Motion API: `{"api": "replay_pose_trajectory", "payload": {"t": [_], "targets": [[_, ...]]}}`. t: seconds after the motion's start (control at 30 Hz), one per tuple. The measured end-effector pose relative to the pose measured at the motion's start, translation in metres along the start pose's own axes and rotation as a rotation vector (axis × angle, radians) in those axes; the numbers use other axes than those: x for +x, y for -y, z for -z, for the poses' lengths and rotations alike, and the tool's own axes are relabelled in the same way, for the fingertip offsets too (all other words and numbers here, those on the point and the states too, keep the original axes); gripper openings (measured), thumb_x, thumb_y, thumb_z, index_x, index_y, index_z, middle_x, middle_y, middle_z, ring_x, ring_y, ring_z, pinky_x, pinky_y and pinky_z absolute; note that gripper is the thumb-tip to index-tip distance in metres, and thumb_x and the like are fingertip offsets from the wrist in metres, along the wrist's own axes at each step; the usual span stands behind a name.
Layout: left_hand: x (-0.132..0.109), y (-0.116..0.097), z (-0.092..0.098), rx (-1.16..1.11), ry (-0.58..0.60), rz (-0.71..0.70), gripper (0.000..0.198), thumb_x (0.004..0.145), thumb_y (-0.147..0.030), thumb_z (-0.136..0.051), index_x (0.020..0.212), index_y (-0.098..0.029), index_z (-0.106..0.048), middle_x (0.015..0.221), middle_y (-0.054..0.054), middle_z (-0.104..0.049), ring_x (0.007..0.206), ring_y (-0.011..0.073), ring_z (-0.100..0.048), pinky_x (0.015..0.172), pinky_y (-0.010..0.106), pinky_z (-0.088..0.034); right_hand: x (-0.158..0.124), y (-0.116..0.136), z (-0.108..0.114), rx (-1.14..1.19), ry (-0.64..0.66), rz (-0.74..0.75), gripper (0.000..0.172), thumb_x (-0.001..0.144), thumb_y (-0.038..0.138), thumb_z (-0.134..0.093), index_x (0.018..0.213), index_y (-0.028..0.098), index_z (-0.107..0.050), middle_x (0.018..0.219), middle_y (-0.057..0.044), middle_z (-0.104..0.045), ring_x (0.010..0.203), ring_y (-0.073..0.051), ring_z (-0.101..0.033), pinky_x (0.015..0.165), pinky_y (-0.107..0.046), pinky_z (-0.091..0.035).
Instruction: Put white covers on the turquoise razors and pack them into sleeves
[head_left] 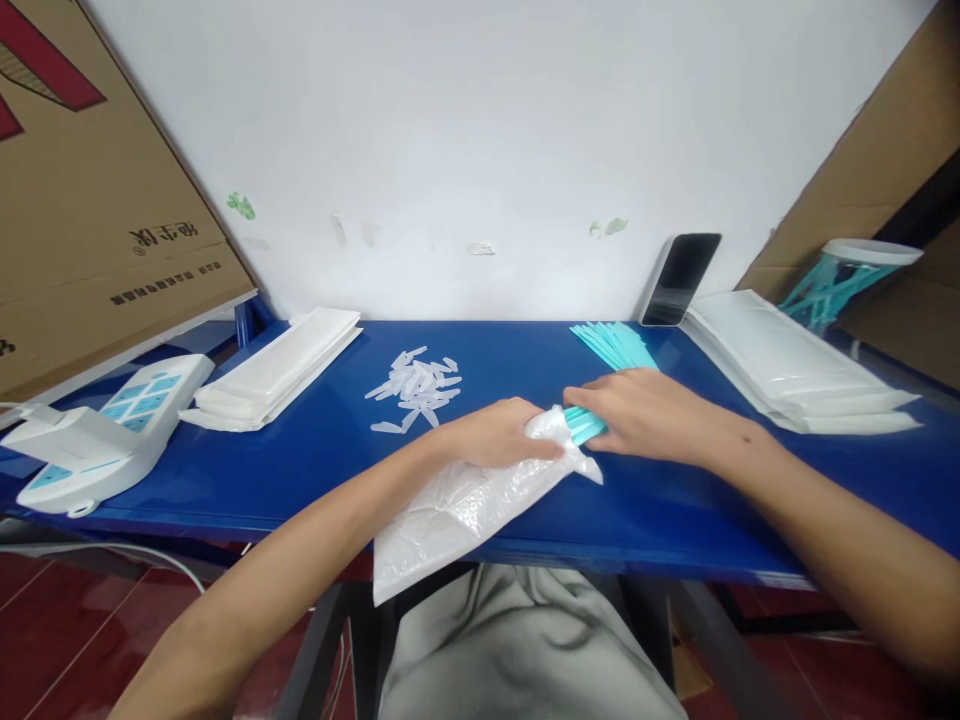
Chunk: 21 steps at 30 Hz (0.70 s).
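Observation:
My left hand (506, 432) is closed on the mouth of a white plastic pouch (457, 515), which slants down over the table's front edge. Thin teal strips (615, 345) are gripped in my right hand (637, 412). Their near ends sit at the pouch's opening between my two hands, while the far ends fan out behind my right hand. How far the strips reach into the pouch is hidden. To the left, behind my left hand, lies a loose pile of small translucent white pieces (416, 385) on the blue table (495, 350).
Stacks of white pouches lie at left (281, 365) and right (795, 360). A phone (682, 278) leans against the wall. At far right stands a clear jar (832, 285) with teal strips. A power strip (127, 430) with a plugged-in adapter lies at left, near a cardboard box (97, 200).

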<state>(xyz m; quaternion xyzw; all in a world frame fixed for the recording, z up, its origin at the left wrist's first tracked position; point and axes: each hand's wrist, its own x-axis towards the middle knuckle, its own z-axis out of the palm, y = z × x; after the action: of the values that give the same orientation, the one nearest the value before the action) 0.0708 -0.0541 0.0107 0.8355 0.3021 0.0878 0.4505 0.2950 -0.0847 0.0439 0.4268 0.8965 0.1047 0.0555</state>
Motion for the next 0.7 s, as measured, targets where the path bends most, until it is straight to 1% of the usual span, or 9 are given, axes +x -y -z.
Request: {"api": "replay_pose_trajectory", "payload": {"t": [0.13, 0.23, 0.3, 0.43, 0.57, 0.63, 0.7], "targets": [[-0.003, 0.001, 0.003, -0.081, 0.036, -0.064, 0.034, 0.091, -0.050, -0.062, 0.094, -0.017, -0.066, 0.080, 0.000, -0.060, 0.069, 0.0131, -0.053, 0.062, 0.025, -0.038, -0.005, -0.011, 0.005, 0.045, 0.024, -0.090, 0.007, 0.084, 0.028, -0.064, 0.086, 0.022, -0.060, 0.067, -0.001, -0.066, 0.059, -0.018, -0.060, 0.053, -0.028, -0.019], [-0.003, 0.001, 0.004, -0.096, 0.044, -0.046, 0.036, 0.090, -0.052, -0.063, 0.093, -0.016, -0.064, 0.080, 0.000, -0.059, 0.069, 0.0129, -0.052, 0.062, 0.025, -0.037, -0.006, -0.016, 0.005, 0.109, 0.011, -0.103, 0.016, 0.088, 0.034, -0.060, 0.077, 0.022, -0.058, 0.060, 0.000, -0.061, 0.053, -0.017, -0.055, 0.052, -0.029, -0.020], [-0.004, 0.002, 0.004, -0.101, 0.044, -0.037, 0.035, 0.089, -0.051, -0.064, 0.094, -0.016, -0.064, 0.082, 0.000, -0.060, 0.071, 0.0132, -0.053, 0.063, 0.025, -0.038, -0.004, -0.016, 0.003, 0.160, 0.005, -0.082, 0.022, 0.091, 0.033, -0.056, 0.072, 0.022, -0.055, 0.060, -0.001, -0.061, 0.053, -0.016, -0.055, 0.053, -0.029, -0.021], [-0.003, 0.003, 0.003, -0.114, 0.053, -0.053, 0.036, 0.089, -0.052, -0.065, 0.096, -0.017, -0.065, 0.083, 0.000, -0.060, 0.074, 0.0133, -0.052, 0.066, 0.025, -0.039, -0.001, -0.009, 0.000, 0.197, 0.012, -0.067, 0.017, 0.089, 0.024, -0.055, 0.073, 0.021, -0.056, 0.063, -0.002, -0.063, 0.055, -0.015, -0.056, 0.053, -0.029, -0.021], [-0.003, 0.003, 0.003, -0.115, 0.041, -0.034, 0.041, 0.086, -0.056, -0.067, 0.094, -0.016, -0.067, 0.082, 0.000, -0.060, 0.072, 0.0135, -0.052, 0.064, 0.025, -0.039, 0.002, 0.006, -0.002, 0.187, 0.021, -0.056, 0.014, 0.091, 0.022, -0.054, 0.078, 0.020, -0.060, 0.066, -0.004, -0.066, 0.058, -0.017, -0.059, 0.053, -0.028, -0.022], [-0.003, 0.003, 0.003, -0.097, 0.038, -0.036, 0.043, 0.084, -0.058, -0.068, 0.091, -0.016, -0.067, 0.081, 0.000, -0.060, 0.071, 0.0137, -0.052, 0.062, 0.025, -0.038, 0.004, 0.014, -0.003, 0.158, 0.038, -0.043, 0.010, 0.087, 0.016, -0.055, 0.081, 0.019, -0.062, 0.068, -0.006, -0.068, 0.059, -0.018, -0.062, 0.052, -0.028, -0.022], [-0.002, 0.002, 0.003, -0.079, 0.046, -0.042, 0.043, 0.083, -0.059, -0.069, 0.091, -0.016, -0.067, 0.081, 0.000, -0.061, 0.071, 0.0140, -0.052, 0.062, 0.025, -0.038, 0.005, 0.020, -0.003, 0.144, 0.051, -0.029, 0.012, 0.081, 0.008, -0.056, 0.082, 0.018, -0.064, 0.068, -0.006, -0.069, 0.059, -0.019, -0.063, 0.052, -0.028, -0.024]]}}
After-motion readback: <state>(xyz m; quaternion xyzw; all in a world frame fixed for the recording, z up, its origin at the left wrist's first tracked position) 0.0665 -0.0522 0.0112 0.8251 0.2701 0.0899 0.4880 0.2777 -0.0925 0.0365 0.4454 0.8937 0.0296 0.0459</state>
